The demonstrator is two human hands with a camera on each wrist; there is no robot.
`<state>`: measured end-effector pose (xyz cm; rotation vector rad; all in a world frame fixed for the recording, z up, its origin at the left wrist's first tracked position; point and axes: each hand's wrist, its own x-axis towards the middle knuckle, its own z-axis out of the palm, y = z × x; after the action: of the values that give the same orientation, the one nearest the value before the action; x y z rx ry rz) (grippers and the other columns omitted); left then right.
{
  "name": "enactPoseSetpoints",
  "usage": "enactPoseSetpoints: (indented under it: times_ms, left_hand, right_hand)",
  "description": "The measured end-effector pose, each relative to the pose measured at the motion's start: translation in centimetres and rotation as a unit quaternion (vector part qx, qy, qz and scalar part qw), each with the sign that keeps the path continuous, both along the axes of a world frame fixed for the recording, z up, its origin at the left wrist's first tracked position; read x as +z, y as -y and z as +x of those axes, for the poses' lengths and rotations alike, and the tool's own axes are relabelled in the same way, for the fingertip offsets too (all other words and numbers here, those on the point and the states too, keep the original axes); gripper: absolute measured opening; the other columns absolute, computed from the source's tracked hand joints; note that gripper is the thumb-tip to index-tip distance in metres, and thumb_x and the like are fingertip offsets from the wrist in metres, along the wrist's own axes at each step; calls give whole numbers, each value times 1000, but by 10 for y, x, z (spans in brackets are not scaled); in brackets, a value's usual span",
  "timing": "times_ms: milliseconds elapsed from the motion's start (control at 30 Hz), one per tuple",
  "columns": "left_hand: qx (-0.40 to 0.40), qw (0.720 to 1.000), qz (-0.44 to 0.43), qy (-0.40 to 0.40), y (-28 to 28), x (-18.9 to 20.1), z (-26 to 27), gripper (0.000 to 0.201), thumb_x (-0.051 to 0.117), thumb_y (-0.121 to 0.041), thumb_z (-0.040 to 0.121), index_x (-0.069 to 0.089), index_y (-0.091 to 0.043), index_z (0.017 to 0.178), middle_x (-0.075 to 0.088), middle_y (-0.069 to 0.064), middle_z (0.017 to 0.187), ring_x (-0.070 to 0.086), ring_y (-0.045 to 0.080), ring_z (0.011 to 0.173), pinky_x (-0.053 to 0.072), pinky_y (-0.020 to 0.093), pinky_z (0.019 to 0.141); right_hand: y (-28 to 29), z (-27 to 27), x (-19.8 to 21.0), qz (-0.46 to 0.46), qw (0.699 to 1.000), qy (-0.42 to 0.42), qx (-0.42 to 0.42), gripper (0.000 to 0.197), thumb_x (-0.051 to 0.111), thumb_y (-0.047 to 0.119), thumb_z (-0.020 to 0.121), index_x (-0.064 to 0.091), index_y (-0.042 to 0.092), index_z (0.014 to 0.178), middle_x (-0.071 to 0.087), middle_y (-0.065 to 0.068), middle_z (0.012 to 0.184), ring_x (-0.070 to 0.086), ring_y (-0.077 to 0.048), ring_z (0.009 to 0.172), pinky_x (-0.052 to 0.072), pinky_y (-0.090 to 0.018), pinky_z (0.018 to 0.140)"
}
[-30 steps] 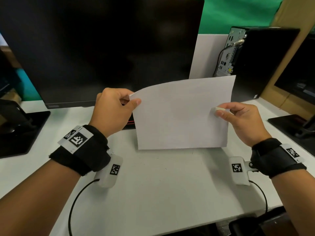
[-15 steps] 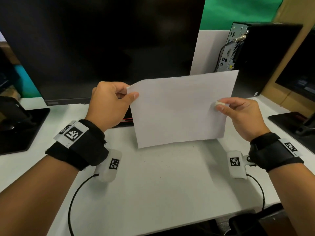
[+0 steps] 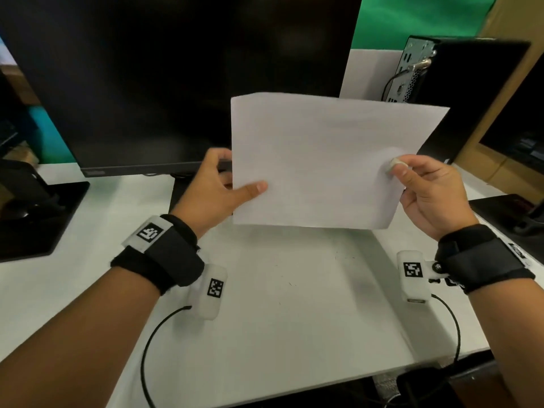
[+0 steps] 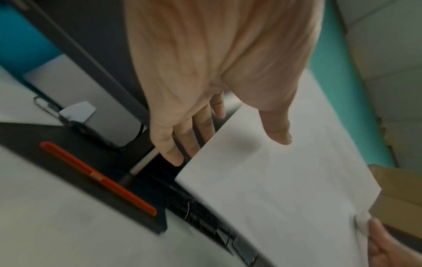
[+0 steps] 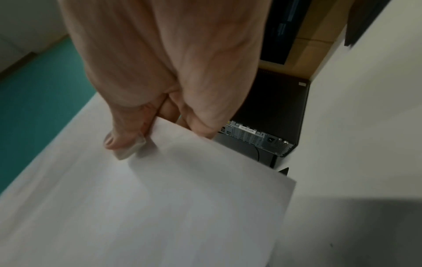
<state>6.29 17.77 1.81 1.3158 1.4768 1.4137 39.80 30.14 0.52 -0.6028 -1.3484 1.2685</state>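
Observation:
A blank white sheet of paper (image 3: pixel 323 160) hangs in the air above the white desk (image 3: pixel 279 304), in front of the dark monitor (image 3: pixel 176 78). My left hand (image 3: pixel 223 184) pinches its left edge low down, thumb on the near face and fingers behind. My right hand (image 3: pixel 424 189) pinches the right edge, and a small whitish piece of tape or cap (image 3: pixel 393 165) sits on the thumb tip. The left wrist view shows the paper (image 4: pixel 285 180) under the thumb. In the right wrist view the thumb presses the paper (image 5: pixel 160 198).
A desktop computer case (image 3: pixel 459 92) stands at the back right. Black monitor bases lie at the far left (image 3: pixel 35 219) and far right (image 3: pixel 512 213). A red pen (image 4: pixel 98 178) lies on the monitor's base. Cables trail from both wrist cameras across the desk.
The sheet has been raised and turned more upright and flatter. My left hand has slid from the top left corner down to the lower part of the left edge; the right grip is unchanged.

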Motion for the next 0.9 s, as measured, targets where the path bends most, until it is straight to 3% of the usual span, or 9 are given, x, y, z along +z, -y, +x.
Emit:
enactPoseSetpoints:
  times_ms: [100,267,400,500,567,633,700,767,900]
  left_hand:
    - [10,999,-29,-40,-8,-24,7,78,90,-43,67,50,-30,133,66,-13,123,63,8,113,55,37,95]
    - [27,997,-67,16,-11,-41,27,58,88,-28,73,61,-29,124,69,-8,114,70,15,98,62,39,78]
    - [47,995,-70,48,-12,-51,33,48,87,-13,75,66,-18,118,71,0,111,70,21,100,62,42,77]
    - [35,997,-67,-21,-14,-56,30,63,90,-6,66,63,-20,121,70,-3,111,66,19,104,59,43,87]
    - [15,996,-60,-62,-13,-58,28,77,95,-14,59,59,-26,126,68,-9,114,63,14,109,54,40,94]
    - [10,998,-49,-24,-11,-57,30,84,98,-30,53,58,-32,126,68,-14,116,63,10,111,56,38,91]
    - [38,998,-48,20,-11,-52,36,72,93,-44,59,61,-33,123,69,-13,113,65,12,107,61,39,81]
    - [84,995,-48,19,-13,-51,41,54,83,-52,69,65,-33,117,70,-14,109,66,9,102,61,42,83]
    - [107,993,-47,-29,-17,-56,37,64,89,-48,66,64,-29,122,70,-14,110,65,10,104,55,43,94]
  right_hand:
    - [0,-2,2,3,1000,-4,5,16,79,24,74,80,18,89,77,2,91,70,-13,93,53,-21,89]
    - [-2,0,3,5,1000,-15,-5,15,80,23,73,80,20,88,77,3,89,70,-12,92,53,-21,88]
    - [-3,3,3,3,1000,-11,-10,22,81,23,73,77,14,93,77,1,93,69,-15,95,53,-24,90]
    - [-2,4,2,0,1000,-4,-13,23,81,23,73,76,13,94,77,0,94,70,-15,97,53,-24,91]
    - [-2,6,2,-4,1000,-3,-15,25,82,23,73,76,12,95,77,-1,95,70,-16,98,53,-25,92]
    - [-1,7,0,-5,1000,3,-16,25,82,23,73,77,12,95,76,-2,97,69,-18,101,53,-28,94]
    - [0,7,0,-5,1000,9,-16,22,81,23,75,77,13,95,76,-3,98,68,-21,103,53,-31,95]
    - [2,6,0,-6,1000,15,-17,22,80,21,77,77,12,97,75,-5,100,68,-22,103,54,-32,94]
    - [4,4,2,0,999,26,-18,27,79,22,77,75,9,100,74,-7,101,67,-24,103,55,-32,93]
